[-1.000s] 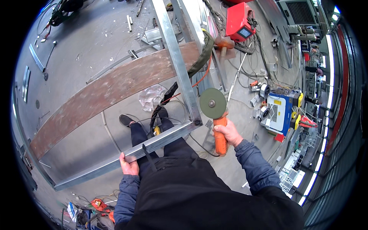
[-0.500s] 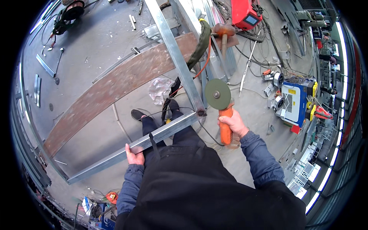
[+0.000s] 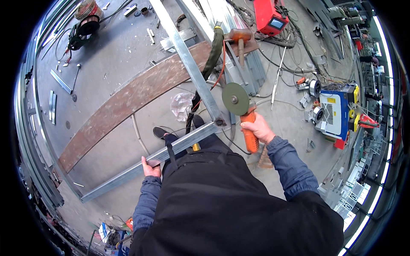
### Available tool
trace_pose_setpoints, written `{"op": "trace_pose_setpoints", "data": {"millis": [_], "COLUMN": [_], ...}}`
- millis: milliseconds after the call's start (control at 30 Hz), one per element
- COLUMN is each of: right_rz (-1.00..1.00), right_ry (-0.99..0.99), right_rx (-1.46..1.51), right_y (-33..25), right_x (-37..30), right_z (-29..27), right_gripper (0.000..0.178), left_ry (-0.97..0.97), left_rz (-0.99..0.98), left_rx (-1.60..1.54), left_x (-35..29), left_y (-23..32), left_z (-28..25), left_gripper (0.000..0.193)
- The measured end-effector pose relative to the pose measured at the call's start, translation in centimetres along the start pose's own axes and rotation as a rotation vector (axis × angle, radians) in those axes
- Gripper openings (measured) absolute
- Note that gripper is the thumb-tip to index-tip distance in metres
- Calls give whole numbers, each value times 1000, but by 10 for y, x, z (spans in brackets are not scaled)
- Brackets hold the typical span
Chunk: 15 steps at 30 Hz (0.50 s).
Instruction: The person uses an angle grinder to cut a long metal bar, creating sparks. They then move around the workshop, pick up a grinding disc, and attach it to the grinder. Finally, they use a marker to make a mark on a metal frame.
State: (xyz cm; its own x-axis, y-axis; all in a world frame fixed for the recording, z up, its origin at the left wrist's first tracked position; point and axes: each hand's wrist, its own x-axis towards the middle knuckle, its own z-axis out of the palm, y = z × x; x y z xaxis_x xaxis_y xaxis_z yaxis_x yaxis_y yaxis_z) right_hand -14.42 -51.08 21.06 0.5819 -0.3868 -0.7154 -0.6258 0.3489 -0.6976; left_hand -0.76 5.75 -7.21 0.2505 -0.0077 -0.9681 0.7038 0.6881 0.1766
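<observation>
Head view: right hand [image 3: 256, 128] grasps one orange grinder [image 3: 241, 112] (disc up); left hand [image 3: 151, 165] clasps one steel bar [image 3: 149, 161].

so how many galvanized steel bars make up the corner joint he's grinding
2. One steel bar runs across the person's front, gripped by the left hand. The other bar runs away from the joint toward the top. The right hand holds the angle grinder.

1. Our right hand [image 3: 257, 129] grips the orange angle grinder [image 3: 244, 119], its grey disc [image 3: 235, 99] just beside the corner joint [image 3: 220, 123].
2. Our left hand [image 3: 150, 166] clasps the galvanised steel bar [image 3: 141, 166].
3. A rusty steel plate [image 3: 128, 102] lies on the concrete floor [image 3: 106, 51] behind the frame.
4. A red welding machine [image 3: 270, 16] stands farther off.
</observation>
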Motion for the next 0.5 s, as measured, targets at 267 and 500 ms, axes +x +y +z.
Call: {"op": "trace_pose_setpoints", "data": {"millis": [267,500], "right_rz": [-111,-138], "right_ry": [-45,-87], "right_rx": [-161,-147], "right_y": [5,7], "right_x": [7,9], "right_z": [-20,-33], "right_gripper": [55,58], "left_ry": [-59,-14], "left_rz": [-1,-13], "left_rx": [68,82], "left_x": [0,-12], "left_y": [7,8], "left_z": [-1,11], "left_gripper": [54,51]}}
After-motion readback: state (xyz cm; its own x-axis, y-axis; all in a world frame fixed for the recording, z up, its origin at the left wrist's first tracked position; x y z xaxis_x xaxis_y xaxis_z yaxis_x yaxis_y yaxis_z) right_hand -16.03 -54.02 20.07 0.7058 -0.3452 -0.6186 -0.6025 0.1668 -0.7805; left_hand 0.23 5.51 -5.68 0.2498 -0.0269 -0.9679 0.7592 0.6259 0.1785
